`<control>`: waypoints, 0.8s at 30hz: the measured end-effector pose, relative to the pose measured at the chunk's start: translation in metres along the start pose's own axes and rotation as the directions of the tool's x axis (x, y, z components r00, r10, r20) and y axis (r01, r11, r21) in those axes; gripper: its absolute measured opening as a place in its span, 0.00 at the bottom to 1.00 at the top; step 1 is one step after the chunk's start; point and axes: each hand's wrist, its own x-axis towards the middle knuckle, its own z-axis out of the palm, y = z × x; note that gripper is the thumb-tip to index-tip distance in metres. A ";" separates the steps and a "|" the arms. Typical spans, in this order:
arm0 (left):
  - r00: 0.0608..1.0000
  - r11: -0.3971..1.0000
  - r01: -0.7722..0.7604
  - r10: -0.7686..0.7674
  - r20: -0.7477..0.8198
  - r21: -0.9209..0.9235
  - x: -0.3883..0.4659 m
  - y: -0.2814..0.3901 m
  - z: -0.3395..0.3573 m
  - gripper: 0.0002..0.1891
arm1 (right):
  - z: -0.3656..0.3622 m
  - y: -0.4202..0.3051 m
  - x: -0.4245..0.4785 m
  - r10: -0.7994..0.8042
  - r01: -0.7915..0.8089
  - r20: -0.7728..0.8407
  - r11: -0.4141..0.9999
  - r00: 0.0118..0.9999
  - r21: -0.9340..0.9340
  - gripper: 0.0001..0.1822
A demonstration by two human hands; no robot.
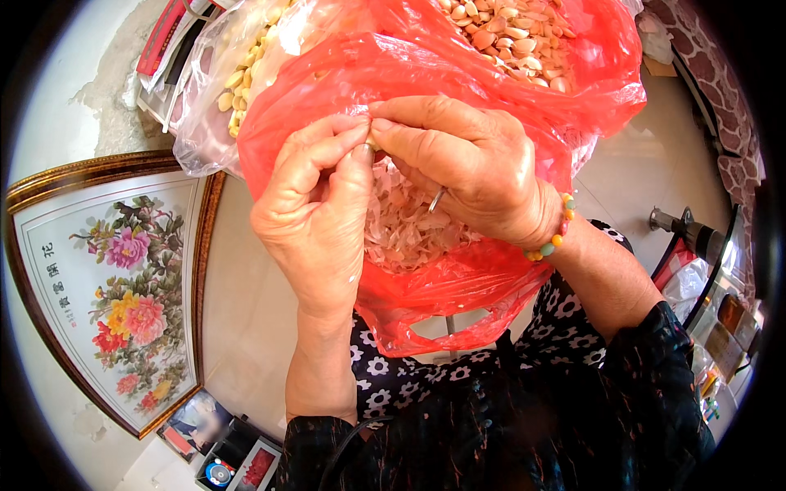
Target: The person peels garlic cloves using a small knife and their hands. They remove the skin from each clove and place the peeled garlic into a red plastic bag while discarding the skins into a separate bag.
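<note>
A small pale garlic clove (371,141), mostly covered by fingers, is held at the fingertips of both hands. My left hand (319,196) grips it from one side between thumb and fingers. From the other side my right hand (473,153), with a ring and a beaded bracelet, pinches at its upper end. Below them a red plastic bag (442,276) gapes, holding a heap of papery garlic skins (408,230). Beyond my right hand, unpeeled garlic cloves (516,43) lie in red plastic. Peeled yellowish cloves (239,86) sit in a clear plastic bag (206,132) at upper left.
On the left, a framed peony picture (135,294) bearing writing leans by the wall. Boxes (239,457) and a photograph (195,423) lie at lower left. A glass-topped table (715,270) with things on it stands at right. My flowered trousers (565,313) flank the bag.
</note>
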 end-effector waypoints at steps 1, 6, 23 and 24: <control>1.000 1.000 -0.001 0.001 -0.007 0.006 0.000 0.000 0.001 0.08 | 0.002 0.002 -0.001 -0.030 0.030 -0.018 0.999 0.999 -0.017 0.18; 0.998 0.998 -0.008 0.005 -0.058 -0.056 0.000 0.001 0.009 0.07 | 0.004 -0.001 -0.002 0.038 -0.037 -0.030 0.999 0.999 0.033 0.17; 0.996 0.998 -0.063 0.061 -0.063 -0.022 -0.002 0.004 0.013 0.03 | 0.009 -0.009 -0.003 0.323 -0.284 -0.089 0.910 0.942 0.301 0.11; 0.996 0.997 -0.077 0.076 -0.054 -0.025 -0.002 0.000 0.012 0.03 | 0.007 -0.008 -0.001 0.276 -0.247 -0.082 0.934 0.958 0.260 0.10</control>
